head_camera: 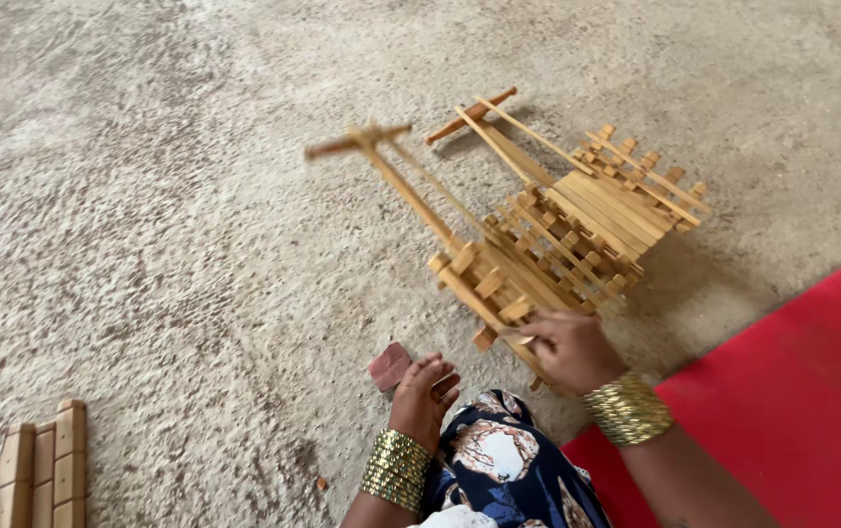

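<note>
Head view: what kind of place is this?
Probably a floor-level craft workspace: a bare concrete floor, wooden frames of thin slats, more slats at the edge, a red mat. The right hand grips one frame.

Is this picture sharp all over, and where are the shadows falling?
Head view: soft, even daylight with no glare; the wooden stick frames cast faint shadows on the concrete floor just behind them; the long stick ends nearest the middle look slightly smeared by motion; the right hand on the frame and the left hand by the small reddish block are fairly sharp.
</note>
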